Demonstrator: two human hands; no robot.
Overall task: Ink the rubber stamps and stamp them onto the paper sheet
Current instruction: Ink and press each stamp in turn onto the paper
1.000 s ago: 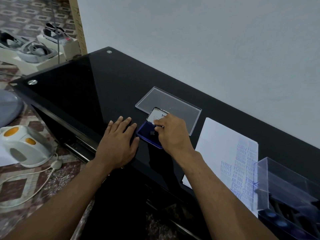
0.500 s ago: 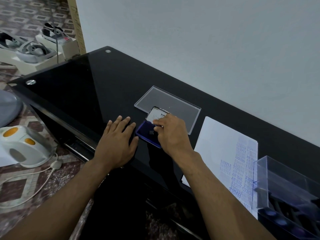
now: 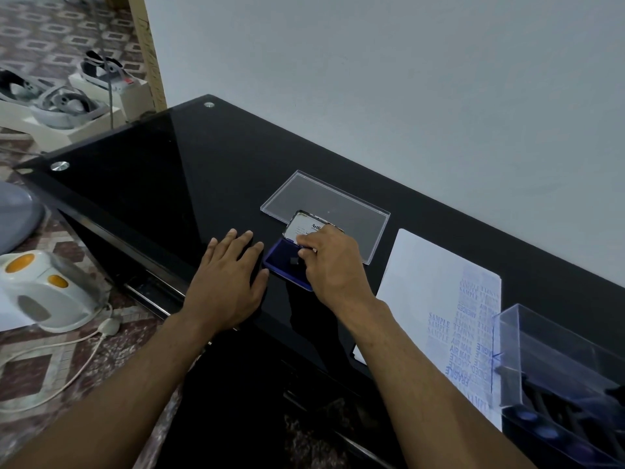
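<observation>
Stamp (image 3: 293, 261) mostly hidden by fingers (image 3: 306, 252).

The right hand (image 3: 333, 262) covers the near right part of the blue ink pad (image 3: 282, 262) and most of the stamp (image 3: 293, 261) it grips; only a small dark corner shows. The pad lid's label (image 3: 306, 226) is partly hidden, its print too small to read. The clear stamp box (image 3: 554, 360) is cut off by the right and bottom edges. Overlapping blue imprints on the paper sheet (image 3: 429, 289) are partly illegible.
</observation>
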